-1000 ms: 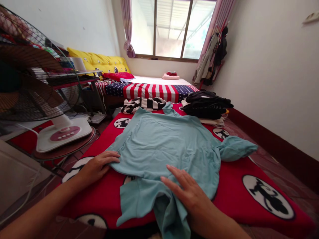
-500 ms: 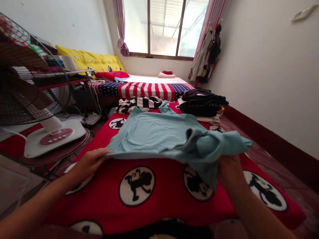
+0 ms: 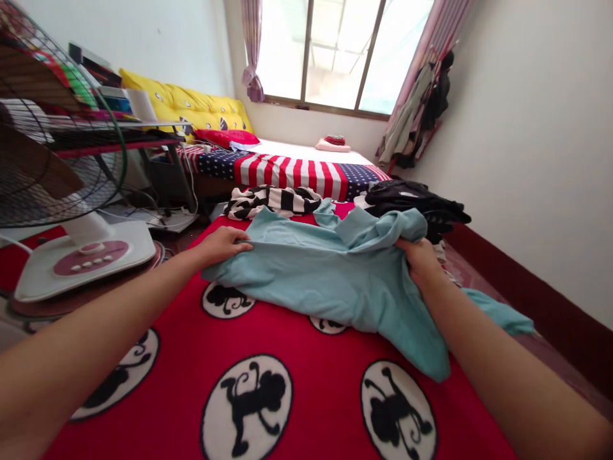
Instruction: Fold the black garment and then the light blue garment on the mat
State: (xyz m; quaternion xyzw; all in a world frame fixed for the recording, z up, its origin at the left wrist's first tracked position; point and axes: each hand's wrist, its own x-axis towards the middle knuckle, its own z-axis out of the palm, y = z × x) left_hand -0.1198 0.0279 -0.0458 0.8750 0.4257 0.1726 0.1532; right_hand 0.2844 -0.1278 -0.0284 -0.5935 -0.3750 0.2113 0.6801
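A light blue garment (image 3: 330,275) lies partly raised over the red cloth with monkey patterns (image 3: 316,370). My left hand (image 3: 225,245) pinches its left edge between thumb and fingers. At the garment's upper right, my right hand (image 3: 416,255) is closed on a bunched part. Between the hands the fabric is stretched and hangs toward me, its lower right corner trailing onto the red cloth. One sleeve-like piece (image 3: 502,311) sticks out to the right beyond my right forearm.
Behind the garment lie a black-and-white cloth (image 3: 272,201) and, to the right, a pile of dark clothes (image 3: 416,201). A fan (image 3: 76,249) stands at the left. A bed with a striped, starred cover (image 3: 287,174) is beyond.
Both hands have moved away from me, lifting the garment's near edge and carrying it toward the far side. The fabric now hangs in front of them, and the view has shifted slightly.
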